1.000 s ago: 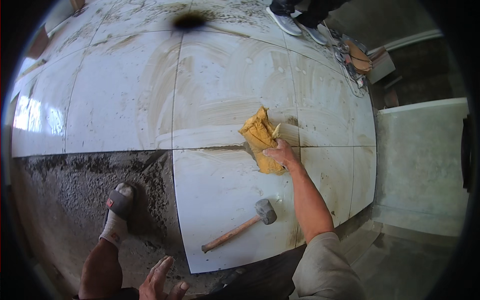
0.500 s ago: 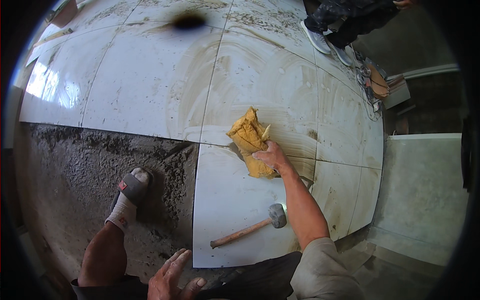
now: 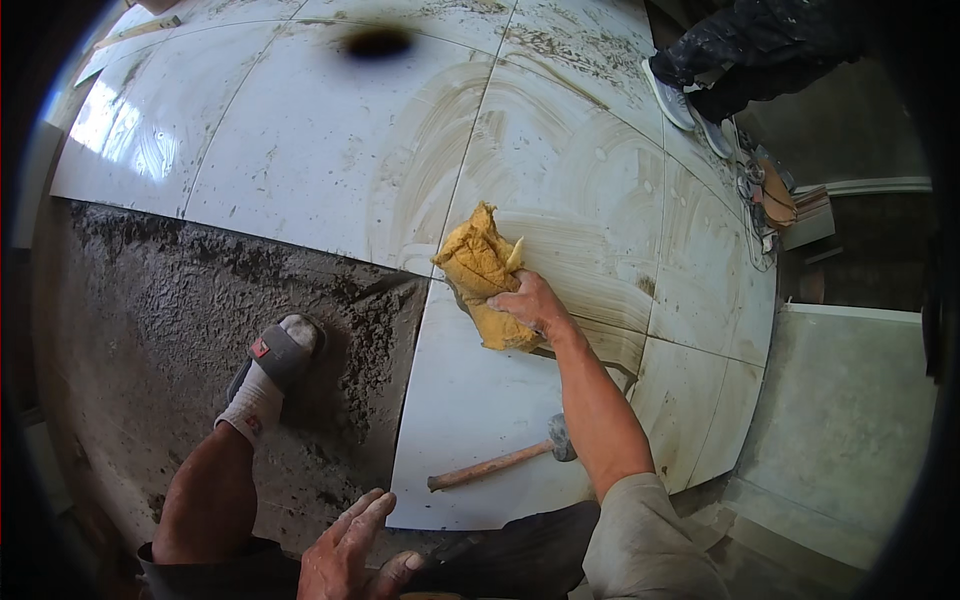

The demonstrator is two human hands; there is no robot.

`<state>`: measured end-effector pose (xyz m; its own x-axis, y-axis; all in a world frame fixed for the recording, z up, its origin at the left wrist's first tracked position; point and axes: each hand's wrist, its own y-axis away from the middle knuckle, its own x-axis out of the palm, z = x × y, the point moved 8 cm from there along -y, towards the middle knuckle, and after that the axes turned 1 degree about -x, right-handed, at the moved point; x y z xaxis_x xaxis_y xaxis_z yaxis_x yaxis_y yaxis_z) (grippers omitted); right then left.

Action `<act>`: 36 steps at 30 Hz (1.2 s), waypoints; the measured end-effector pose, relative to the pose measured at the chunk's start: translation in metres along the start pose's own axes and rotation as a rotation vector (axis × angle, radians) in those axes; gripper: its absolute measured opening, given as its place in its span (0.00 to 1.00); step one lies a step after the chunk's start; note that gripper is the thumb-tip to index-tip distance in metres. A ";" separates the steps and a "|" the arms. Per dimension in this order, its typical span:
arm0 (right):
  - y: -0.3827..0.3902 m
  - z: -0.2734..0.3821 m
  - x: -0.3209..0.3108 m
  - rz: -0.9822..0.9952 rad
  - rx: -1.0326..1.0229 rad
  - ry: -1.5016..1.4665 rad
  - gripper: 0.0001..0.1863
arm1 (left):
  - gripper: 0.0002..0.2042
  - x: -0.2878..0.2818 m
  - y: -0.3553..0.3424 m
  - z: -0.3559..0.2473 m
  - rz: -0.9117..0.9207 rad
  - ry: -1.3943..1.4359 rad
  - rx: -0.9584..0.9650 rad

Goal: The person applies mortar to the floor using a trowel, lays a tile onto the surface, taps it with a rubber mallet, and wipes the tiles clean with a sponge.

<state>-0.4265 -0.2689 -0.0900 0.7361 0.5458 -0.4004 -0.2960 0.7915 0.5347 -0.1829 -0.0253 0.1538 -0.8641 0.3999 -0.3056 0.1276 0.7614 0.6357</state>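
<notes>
My right hand (image 3: 525, 305) grips a crumpled yellow sponge (image 3: 478, 260), pressed on the white floor tiles (image 3: 280, 130) where joints meet, amid streaky brown smears. My left hand (image 3: 350, 545) is at the lower edge near my lap, fingers extended apart and holding nothing. A rubber mallet with a wooden handle (image 3: 485, 467) lies on the nearest tile, its grey head (image 3: 560, 438) partly behind my forearm.
My sandalled foot (image 3: 285, 355) is on wet grey mortar (image 3: 150, 310) at left. Another person's legs and shoes (image 3: 680, 90) stand at top right. Beside them lie tools, cords and boards (image 3: 775, 195). A low pale ledge (image 3: 850, 400) borders the right side.
My right hand has slid the sponge leftward along the joint to the tile corner. The view has rotated. The other person's legs show more; my left hand stays low with fingers extended.
</notes>
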 end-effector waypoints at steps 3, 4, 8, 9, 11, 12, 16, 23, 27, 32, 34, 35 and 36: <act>-0.003 0.004 0.004 0.002 -0.006 -0.010 0.28 | 0.27 -0.002 -0.001 -0.003 -0.022 0.010 0.037; -0.004 0.005 0.005 0.000 -0.011 -0.013 0.28 | 0.29 0.000 -0.002 0.000 -0.013 0.021 -0.006; -0.009 0.008 0.013 0.024 -0.009 -0.035 0.28 | 0.33 0.006 -0.003 0.008 0.043 0.016 -0.115; -0.010 0.008 0.015 0.029 -0.002 -0.050 0.28 | 0.33 0.006 -0.003 0.008 0.061 0.003 -0.126; -0.013 0.009 0.018 0.020 0.003 -0.045 0.28 | 0.29 0.002 -0.002 0.002 0.024 0.025 -0.050; -0.014 0.011 0.020 0.020 -0.018 -0.054 0.28 | 0.27 0.001 -0.001 -0.001 0.005 0.037 -0.012; -0.021 0.014 0.026 0.032 -0.023 -0.017 0.28 | 0.27 0.000 0.000 0.001 0.002 0.015 -0.023; -0.020 0.018 0.027 0.012 -0.036 -0.049 0.28 | 0.26 0.000 0.000 0.001 -0.007 0.029 -0.016; -0.023 0.020 0.033 0.032 -0.048 -0.110 0.28 | 0.26 0.001 0.000 0.000 -0.006 0.029 -0.022; -0.026 0.020 0.036 0.044 -0.064 -0.128 0.28 | 0.27 0.003 0.000 0.000 0.001 0.046 -0.025; -0.025 0.019 0.038 0.049 -0.052 -0.181 0.28 | 0.26 0.003 0.000 0.000 -0.002 0.048 -0.017; -0.025 0.018 0.038 0.043 -0.042 -0.187 0.28 | 0.26 0.003 0.000 -0.001 -0.002 0.049 -0.010; -0.024 0.018 0.040 0.054 -0.050 -0.230 0.28 | 0.26 0.004 0.000 -0.002 -0.003 0.049 -0.001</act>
<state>-0.3789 -0.2715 -0.1054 0.8362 0.5148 -0.1889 -0.3641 0.7788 0.5108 -0.1870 -0.0244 0.1538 -0.8874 0.3723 -0.2718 0.1251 0.7621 0.6353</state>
